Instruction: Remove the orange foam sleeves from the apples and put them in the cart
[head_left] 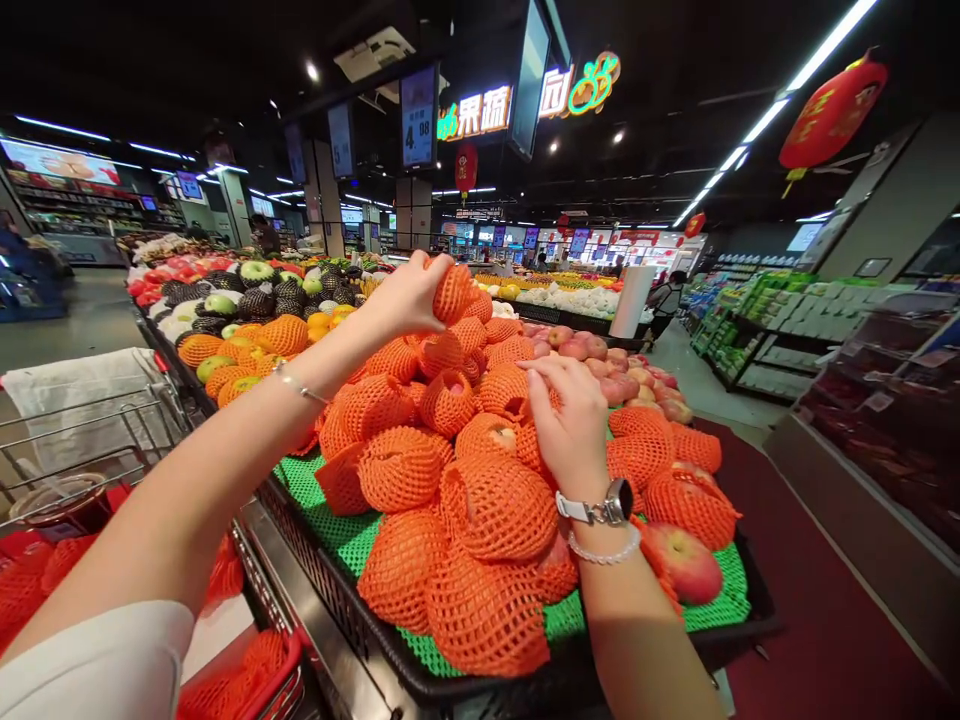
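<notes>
Left hand [415, 297]: in the head view, upper middle of the frame, you have it clamped on a netted fruit [453, 293]; the thumb shows below, and your fingertips are hidden behind the fruit.
Netted fruit: raised at the far end of the pile, its orange net covering most of it, so the skin is hard to make out.
Right hand [568, 415]: right of centre, your fingers bent over the pile of orange-netted fruit [499, 505]; the fingertips are partly hidden, so you cannot tell whether they are apart or pinching a net.
Crate [439, 688]: black, lower middle, lined with green mat [352, 537], mostly covered by the pile; your right forearm hides part of its near rim.
Bare apple [686, 563]: lower right, partly out of its net.
Cart [289, 668]: lower left, cut off by the frame and partly behind your left arm, with orange netting inside.
Sign [484, 110]: top middle, partly blocked by a hanging screen [530, 80].
</notes>
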